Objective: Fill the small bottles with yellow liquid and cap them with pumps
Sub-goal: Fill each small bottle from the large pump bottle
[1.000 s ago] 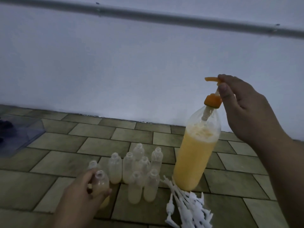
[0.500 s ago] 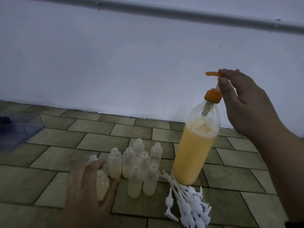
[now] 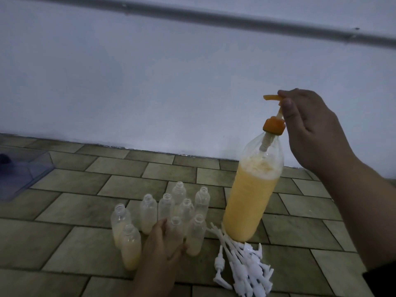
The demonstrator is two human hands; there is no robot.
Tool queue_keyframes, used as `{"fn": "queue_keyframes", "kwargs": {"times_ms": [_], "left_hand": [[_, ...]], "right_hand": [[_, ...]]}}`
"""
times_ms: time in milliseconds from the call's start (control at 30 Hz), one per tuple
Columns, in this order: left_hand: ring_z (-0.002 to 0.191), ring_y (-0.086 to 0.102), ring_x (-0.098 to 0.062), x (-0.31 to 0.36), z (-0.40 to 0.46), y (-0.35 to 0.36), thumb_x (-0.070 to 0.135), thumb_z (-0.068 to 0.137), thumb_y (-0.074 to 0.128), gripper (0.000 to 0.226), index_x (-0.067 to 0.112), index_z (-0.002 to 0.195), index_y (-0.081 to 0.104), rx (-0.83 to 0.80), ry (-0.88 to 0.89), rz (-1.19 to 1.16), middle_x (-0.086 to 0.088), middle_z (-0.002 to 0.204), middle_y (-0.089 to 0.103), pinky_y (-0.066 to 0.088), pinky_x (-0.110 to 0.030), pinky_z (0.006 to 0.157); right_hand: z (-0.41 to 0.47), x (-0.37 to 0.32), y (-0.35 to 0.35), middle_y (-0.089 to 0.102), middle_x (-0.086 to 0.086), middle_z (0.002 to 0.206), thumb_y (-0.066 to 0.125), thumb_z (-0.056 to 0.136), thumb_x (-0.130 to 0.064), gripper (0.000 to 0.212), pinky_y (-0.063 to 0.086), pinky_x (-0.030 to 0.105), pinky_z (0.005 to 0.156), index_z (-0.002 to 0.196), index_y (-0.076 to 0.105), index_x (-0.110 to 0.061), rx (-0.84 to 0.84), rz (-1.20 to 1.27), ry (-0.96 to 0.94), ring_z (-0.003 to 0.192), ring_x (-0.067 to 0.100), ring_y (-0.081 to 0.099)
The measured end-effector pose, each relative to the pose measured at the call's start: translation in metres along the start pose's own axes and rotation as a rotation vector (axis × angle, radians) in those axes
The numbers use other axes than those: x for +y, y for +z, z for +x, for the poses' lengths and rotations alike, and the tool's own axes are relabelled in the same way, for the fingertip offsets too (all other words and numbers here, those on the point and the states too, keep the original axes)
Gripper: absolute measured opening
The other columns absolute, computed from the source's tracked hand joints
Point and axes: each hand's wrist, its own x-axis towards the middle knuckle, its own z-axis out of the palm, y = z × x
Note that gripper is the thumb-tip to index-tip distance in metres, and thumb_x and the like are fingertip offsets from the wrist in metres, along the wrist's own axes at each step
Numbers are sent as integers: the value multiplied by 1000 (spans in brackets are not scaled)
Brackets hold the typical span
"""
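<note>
While the left hand grasps a half-hidden small bottle, right-hand fingers pinch the orange pump; no labels are legible.

Looks like a plain room or back area of a home, with the work happening right on the floor: olive-brown floor tiles laid brick-fashion meet a bare white wall, a grey pipe runs along it, and a clear plastic tray sits at the left (no bench, no shelving in view).
</note>
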Motion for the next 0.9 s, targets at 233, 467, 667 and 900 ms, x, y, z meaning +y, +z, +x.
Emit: {"fn": "queue_keyframes", "kwargs": {"times_ms": [233,467,667,900], "left_hand": [[109,55,-16,-2,-6,-4,40,83,63,50,21,124,42,39,10,-32,7,110,51,38,-18,81],[102,52,2,113,6,-38,60,79,52,47,36,118,43,337,484,-74,22,114,46,46,-17,79],[98,51,-6,200,71,-30,38,88,60,41,30,124,44,109,532,56,10,117,52,43,-17,77],[102,52,-12,219,89,-11,36,89,59,43,27,129,44,99,550,108,7,119,54,50,-31,87]], "right_hand": [[-5,6,6,38,0,150,17,95,-56,61,16,35,116,141,41,-24,13,7,4,145,15,18],[-5,6,11,41,2,148,17,94,-56,60,21,41,116,139,42,-25,34,28,10,144,16,19],[-8,3,10,44,2,145,21,97,-47,53,17,35,116,138,44,-21,51,34,7,143,15,23],[-9,1,13,38,-1,150,16,93,-58,61,12,25,110,140,40,-28,45,14,61,144,17,20]]}}
